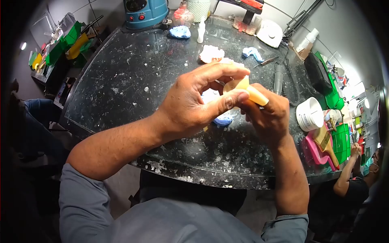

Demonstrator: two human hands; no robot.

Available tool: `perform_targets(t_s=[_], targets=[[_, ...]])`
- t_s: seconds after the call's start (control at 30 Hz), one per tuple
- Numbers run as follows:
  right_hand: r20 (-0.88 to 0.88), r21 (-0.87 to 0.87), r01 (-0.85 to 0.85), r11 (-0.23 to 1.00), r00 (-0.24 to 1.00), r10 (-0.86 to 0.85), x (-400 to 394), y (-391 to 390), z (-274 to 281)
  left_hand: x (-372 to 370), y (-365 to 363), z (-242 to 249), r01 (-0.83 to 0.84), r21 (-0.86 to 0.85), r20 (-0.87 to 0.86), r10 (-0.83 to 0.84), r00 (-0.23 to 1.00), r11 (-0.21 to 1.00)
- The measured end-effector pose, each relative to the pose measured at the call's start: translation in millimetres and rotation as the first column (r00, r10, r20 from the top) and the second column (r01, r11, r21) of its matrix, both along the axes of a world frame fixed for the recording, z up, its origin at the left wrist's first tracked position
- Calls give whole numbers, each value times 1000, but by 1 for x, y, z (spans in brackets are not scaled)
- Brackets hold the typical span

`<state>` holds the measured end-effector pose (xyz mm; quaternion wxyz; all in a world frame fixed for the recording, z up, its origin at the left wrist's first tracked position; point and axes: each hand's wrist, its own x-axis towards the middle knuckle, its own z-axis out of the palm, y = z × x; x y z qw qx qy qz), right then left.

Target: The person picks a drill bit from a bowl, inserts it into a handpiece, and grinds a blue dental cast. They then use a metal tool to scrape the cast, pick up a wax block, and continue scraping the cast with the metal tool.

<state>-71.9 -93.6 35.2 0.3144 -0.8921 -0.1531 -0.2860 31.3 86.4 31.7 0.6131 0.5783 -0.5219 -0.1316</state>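
A pale yellow, wax-like strip (257, 95) is raised above the table between both hands, bent or folded at its upper end. My left hand (190, 95) is closed on its upper part, with fingertips above and thumb along the near side. My right hand (270, 115) grips it from the right, and those fingers are partly hidden. Behind and below the hands lies a white piece with a blue base (223, 120), mostly covered. Just beyond the fingers stands a white dental cast (211, 53) with a reddish edge.
Blue putty-like lumps (180, 32), a small white bottle (201, 32) and a thin metal tool (268, 61) lie farther back. A blue machine (146, 15) stands at the far left. On the right are a white tub (309, 114) and a brush (324, 141); another person (352, 182) sits beyond.
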Motion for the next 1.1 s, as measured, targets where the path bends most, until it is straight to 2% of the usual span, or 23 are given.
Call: perform_targets(t_s=[0.03, 0.1, 0.13, 0.17, 0.23, 0.47, 0.57, 0.67, 0.73, 0.87, 0.97, 1.03, 1.1], targets=[[-18, -28, 25, 999, 1000, -26, 0, 0, -1, -1, -2, -1, 1, -2, 2, -1, 1000, 1000], [-43, -51, 55, 997, 997, -57, 0, 2, -5, -3, -5, -8, 76, -9, -278, -76, 958, 997], [-40, -59, 52, 997, 998, -54, 1, 4, -7, -6, -6, -9, 112, -47, -343, -121, 931, 993], [-36, -67, 49, 996, 998, -52, 1, 6, -9, -5, -5, -8, 116, -44, -347, -124, 930, 992], [-42, -35, 48, 998, 998, -49, 1, 10, -10, -1, -2, -5, 147, 82, -301, -116, 946, 986], [-62, -55, 33, 998, 997, -36, 0, 13, -10, 0, -5, -14, 130, 61, -260, -110, 959, 990], [-82, -14, 96, 995, 992, -96, 0, 14, -10, -1, -6, -12, 125, 42, -292, -108, 950, 991], [-84, 40, 80, 996, 993, -77, 0, 13, -9, 4, -5, -14, 192, 50, -374, -160, 913, 980], [-158, 95, 48, 994, 987, -33, 0, 10, -9, 1, -6, -13, 180, 33, -389, -153, 908, 983], [-178, 188, 43, 981, 984, -9, 2, 8, -15, 4, -9, -14, 174, 1, -392, -160, 906, 985], [-171, 170, 104, 980, 983, -74, 5, 9, -16, 6, -8, -14, 124, 12, -381, -110, 918, 992], [-225, 102, 217, 971, 956, -190, 5, 9, -11, 5, -10, -14, 108, -1, -398, -100, 912, 994], [-282, 108, 231, 967, 940, -193, 3, 10, -9, 3, -11, -14, 98, -13, -419, -94, 903, 995]])
